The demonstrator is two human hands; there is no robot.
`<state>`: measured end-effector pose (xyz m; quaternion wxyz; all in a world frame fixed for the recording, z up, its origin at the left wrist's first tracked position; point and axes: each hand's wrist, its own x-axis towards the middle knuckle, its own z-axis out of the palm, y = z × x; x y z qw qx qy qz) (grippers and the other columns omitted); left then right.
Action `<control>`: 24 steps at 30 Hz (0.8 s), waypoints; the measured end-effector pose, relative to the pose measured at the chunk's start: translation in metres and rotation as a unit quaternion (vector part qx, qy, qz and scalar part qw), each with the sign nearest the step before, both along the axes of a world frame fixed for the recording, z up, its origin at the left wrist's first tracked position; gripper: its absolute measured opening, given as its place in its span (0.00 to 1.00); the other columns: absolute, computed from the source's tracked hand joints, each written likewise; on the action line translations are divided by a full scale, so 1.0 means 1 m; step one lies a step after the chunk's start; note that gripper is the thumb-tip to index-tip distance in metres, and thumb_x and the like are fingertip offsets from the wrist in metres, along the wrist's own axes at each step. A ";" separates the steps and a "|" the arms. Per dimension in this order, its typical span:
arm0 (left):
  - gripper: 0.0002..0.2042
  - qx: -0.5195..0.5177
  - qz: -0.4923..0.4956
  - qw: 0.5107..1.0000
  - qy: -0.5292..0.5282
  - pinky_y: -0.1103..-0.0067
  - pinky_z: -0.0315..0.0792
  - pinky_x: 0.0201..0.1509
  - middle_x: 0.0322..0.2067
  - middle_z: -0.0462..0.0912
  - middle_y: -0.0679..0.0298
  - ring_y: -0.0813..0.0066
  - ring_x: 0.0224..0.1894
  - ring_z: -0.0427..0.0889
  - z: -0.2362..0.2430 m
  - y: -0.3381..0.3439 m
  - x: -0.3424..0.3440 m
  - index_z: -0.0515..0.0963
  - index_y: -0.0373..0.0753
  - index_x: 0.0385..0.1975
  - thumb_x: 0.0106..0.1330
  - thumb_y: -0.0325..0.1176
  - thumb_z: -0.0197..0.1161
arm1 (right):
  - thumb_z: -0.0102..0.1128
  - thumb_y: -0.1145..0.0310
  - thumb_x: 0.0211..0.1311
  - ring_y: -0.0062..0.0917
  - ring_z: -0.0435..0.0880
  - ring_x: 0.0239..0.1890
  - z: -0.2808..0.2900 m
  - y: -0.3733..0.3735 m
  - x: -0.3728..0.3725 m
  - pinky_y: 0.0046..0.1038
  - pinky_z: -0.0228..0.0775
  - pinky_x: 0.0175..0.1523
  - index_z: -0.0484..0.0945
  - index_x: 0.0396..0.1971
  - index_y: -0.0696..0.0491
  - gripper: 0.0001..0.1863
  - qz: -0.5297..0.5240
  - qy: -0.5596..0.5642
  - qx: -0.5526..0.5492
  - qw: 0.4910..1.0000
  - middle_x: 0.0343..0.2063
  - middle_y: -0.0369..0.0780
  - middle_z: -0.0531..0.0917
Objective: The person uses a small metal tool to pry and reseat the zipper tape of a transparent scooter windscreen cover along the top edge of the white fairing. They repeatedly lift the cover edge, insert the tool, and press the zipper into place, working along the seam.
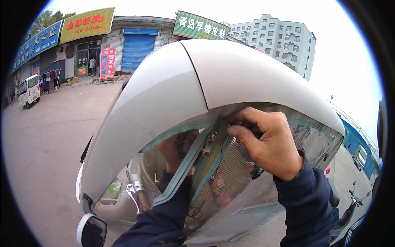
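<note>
A white hard canopy (247,74) curves over a small vehicle, with a clear plastic rain curtain (242,226) edged in pale blue trim hanging below it. My right hand (267,138) is up under the canopy's rim, thumb and forefinger closed on the top of the curtain's edge. My left hand (173,150) is raised inside, seen dimly through the plastic; its fingers are hard to make out. Between the two trimmed edges a metal bracket (209,144) with a bolt shows on a dark post. Mesh and a pinkish patterned thing show behind the curtain.
The handlebar's brake lever (132,191) and a round side mirror (92,230) lie at lower left. A white three-wheeled van (29,91) stands on the paved yard before shopfronts. To the right are a parked scooter (349,206), another vehicle (360,157) and a blue fence.
</note>
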<state>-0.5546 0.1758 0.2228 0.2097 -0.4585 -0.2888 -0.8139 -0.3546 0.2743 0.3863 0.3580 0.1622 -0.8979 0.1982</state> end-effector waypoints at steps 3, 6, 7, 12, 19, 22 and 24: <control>0.14 0.016 -0.070 0.997 0.011 0.75 0.86 0.44 0.47 0.87 0.51 0.68 0.42 0.89 0.009 0.002 0.005 0.79 0.30 0.57 0.76 0.28 0.62 | 0.68 0.77 0.62 0.44 0.91 0.36 0.001 0.001 0.001 0.33 0.83 0.44 0.86 0.39 0.62 0.08 0.005 -0.004 0.006 1.000 0.33 0.52 0.89; 0.15 0.017 -0.043 0.998 0.036 0.74 0.86 0.48 0.49 0.86 0.51 0.66 0.44 0.89 0.021 0.007 0.013 0.78 0.30 0.58 0.76 0.28 0.62 | 0.68 0.76 0.62 0.45 0.91 0.36 0.002 0.002 0.001 0.33 0.83 0.45 0.86 0.39 0.62 0.08 0.004 0.002 0.014 1.000 0.34 0.52 0.90; 0.15 0.023 -0.057 0.997 0.036 0.74 0.86 0.48 0.49 0.86 0.51 0.66 0.45 0.89 0.026 0.009 0.015 0.78 0.30 0.59 0.76 0.28 0.61 | 0.68 0.77 0.63 0.38 0.90 0.34 0.003 0.003 0.002 0.30 0.82 0.44 0.86 0.40 0.63 0.08 0.007 0.003 0.023 1.000 0.33 0.50 0.90; 0.16 0.053 -0.117 0.991 0.025 0.73 0.86 0.50 0.51 0.85 0.50 0.65 0.48 0.88 0.042 0.014 0.010 0.77 0.30 0.60 0.77 0.29 0.60 | 0.68 0.76 0.62 0.44 0.91 0.37 0.004 0.002 0.000 0.33 0.83 0.47 0.86 0.40 0.62 0.08 0.007 -0.004 0.009 1.000 0.35 0.52 0.90; 0.17 0.069 -0.163 0.984 0.023 0.72 0.85 0.53 0.54 0.84 0.49 0.64 0.52 0.86 0.040 0.019 0.004 0.75 0.30 0.62 0.78 0.31 0.57 | 0.68 0.76 0.62 0.44 0.91 0.37 0.003 0.001 -0.001 0.33 0.83 0.46 0.87 0.40 0.61 0.09 0.002 -0.003 0.010 1.000 0.34 0.52 0.90; 0.18 0.074 -0.178 0.981 0.023 0.72 0.85 0.54 0.55 0.83 0.49 0.63 0.53 0.86 0.038 0.020 0.004 0.75 0.30 0.63 0.79 0.32 0.56 | 0.68 0.75 0.61 0.45 0.91 0.35 0.004 0.002 -0.003 0.33 0.83 0.46 0.87 0.40 0.61 0.09 0.003 0.001 0.025 1.000 0.33 0.52 0.90; 0.18 0.076 -0.187 0.979 0.022 0.71 0.85 0.54 0.55 0.83 0.49 0.63 0.55 0.85 0.037 0.021 0.003 0.74 0.31 0.63 0.79 0.32 0.56 | 0.68 0.75 0.61 0.45 0.91 0.35 0.004 0.002 -0.004 0.33 0.83 0.45 0.87 0.40 0.61 0.09 0.004 0.010 0.046 0.999 0.33 0.52 0.89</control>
